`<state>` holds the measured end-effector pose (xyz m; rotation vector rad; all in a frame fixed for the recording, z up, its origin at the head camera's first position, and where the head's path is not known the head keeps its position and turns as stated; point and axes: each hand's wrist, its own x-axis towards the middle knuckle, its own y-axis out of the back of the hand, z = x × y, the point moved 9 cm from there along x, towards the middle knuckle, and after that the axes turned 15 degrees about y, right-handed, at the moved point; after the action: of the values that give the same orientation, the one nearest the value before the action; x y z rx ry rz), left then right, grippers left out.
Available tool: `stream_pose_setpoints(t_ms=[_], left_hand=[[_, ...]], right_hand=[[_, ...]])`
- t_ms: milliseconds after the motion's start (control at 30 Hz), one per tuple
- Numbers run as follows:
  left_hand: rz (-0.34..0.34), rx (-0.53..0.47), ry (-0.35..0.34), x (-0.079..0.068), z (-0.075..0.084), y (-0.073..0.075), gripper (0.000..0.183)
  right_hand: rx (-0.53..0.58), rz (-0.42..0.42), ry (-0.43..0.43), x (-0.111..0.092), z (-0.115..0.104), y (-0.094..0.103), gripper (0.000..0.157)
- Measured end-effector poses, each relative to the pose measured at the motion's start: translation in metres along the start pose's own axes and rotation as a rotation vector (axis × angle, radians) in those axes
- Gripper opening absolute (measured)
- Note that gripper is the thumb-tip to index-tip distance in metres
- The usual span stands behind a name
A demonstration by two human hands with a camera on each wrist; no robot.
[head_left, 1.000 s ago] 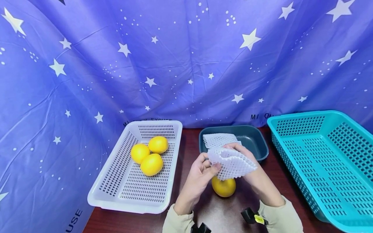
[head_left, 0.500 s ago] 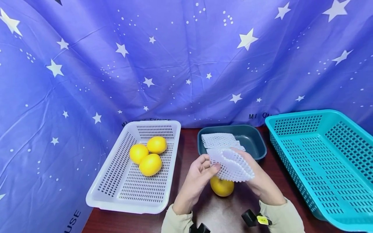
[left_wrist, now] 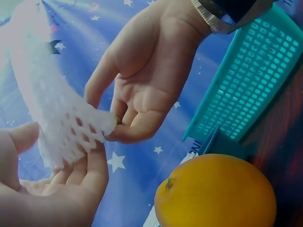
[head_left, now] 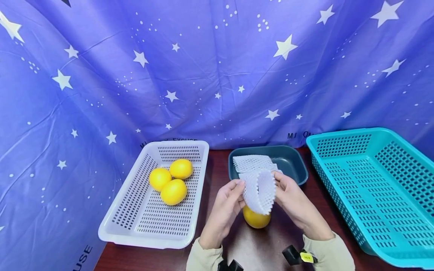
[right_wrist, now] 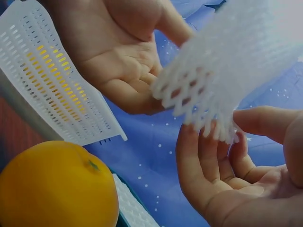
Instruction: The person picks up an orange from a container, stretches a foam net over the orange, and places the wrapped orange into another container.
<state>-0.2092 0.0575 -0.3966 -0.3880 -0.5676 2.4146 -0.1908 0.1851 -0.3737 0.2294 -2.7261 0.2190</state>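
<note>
A white foam net sleeve [head_left: 259, 192] is stretched between my two hands, its mouth gaping toward me in the head view. My left hand [head_left: 226, 205] pinches the left edge between thumb and fingers. On the opposite edge, my right hand [head_left: 295, 199] pinches the net; in the left wrist view its fingertips meet the lower rim. Just below the sleeve, on the table, sits a yellow-orange orange [head_left: 257, 219], its top partly hidden by the net. Its stem end shows in both wrist views, and neither hand touches it.
At the left, a white perforated basket [head_left: 145, 229] holds 3 oranges [head_left: 173, 192]. Behind my hands stands a dark teal tray [head_left: 295, 165] with more flat foam nets [head_left: 252, 162]. A turquoise basket [head_left: 369, 195] fills the right side, and a starry blue curtain [head_left: 217, 75] hangs behind.
My right hand has come round to the sleeve's right edge, and the sleeve has turned more upright with its mouth wider. The left hand stays at the left edge. The view has shifted slightly.
</note>
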Motion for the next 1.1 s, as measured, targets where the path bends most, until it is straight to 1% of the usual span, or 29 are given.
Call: stream_pose_setpoints(t_ms=[67,200,267,367,433,533,633,700,767,900,967,1100], left_hand=[[0.026,-0.002,0.003,0.000,0.000,0.004,0.019],[0.065,-0.002,0.006,0.001,-0.001,0.010,0.014],[0.081,0.004,0.005,0.001,-0.001,0.012,0.013],[0.103,0.021,0.009,0.001,-0.002,0.014,0.014],[0.136,0.047,0.011,0.002,-0.002,0.016,0.016],[0.215,0.122,0.012,0.001,-0.001,0.021,0.018],[0.305,0.239,0.003,0.000,0.001,0.026,0.022],[0.344,0.300,-0.009,-0.001,0.003,0.026,0.023],[0.370,0.339,-0.021,-0.002,0.005,0.027,0.024],[0.400,0.386,-0.032,-0.004,0.007,0.027,0.022],[0.415,0.428,-0.034,-0.005,0.008,0.027,0.021],[0.466,0.576,-0.044,-0.008,0.011,0.027,0.018]], right_hand=[[0.005,0.001,-0.036,0.000,0.002,0.000,0.011],[0.004,0.029,-0.074,-0.001,0.005,0.003,0.001],[0.007,0.036,-0.084,-0.003,0.006,0.004,0.002],[0.022,0.033,-0.074,-0.004,0.007,0.006,0.005],[0.024,0.022,-0.068,-0.006,0.008,0.006,0.007],[0.004,0.019,-0.091,-0.008,0.012,0.009,0.004],[-0.033,0.030,-0.129,-0.012,0.017,0.014,0.003],[-0.053,0.040,-0.146,-0.014,0.019,0.018,0.003],[-0.060,0.038,-0.144,-0.014,0.020,0.021,0.004],[-0.048,0.010,-0.128,-0.015,0.022,0.025,0.006],[-0.049,-0.002,-0.131,-0.015,0.024,0.027,0.005],[-0.087,-0.005,-0.154,-0.016,0.027,0.031,0.007]])
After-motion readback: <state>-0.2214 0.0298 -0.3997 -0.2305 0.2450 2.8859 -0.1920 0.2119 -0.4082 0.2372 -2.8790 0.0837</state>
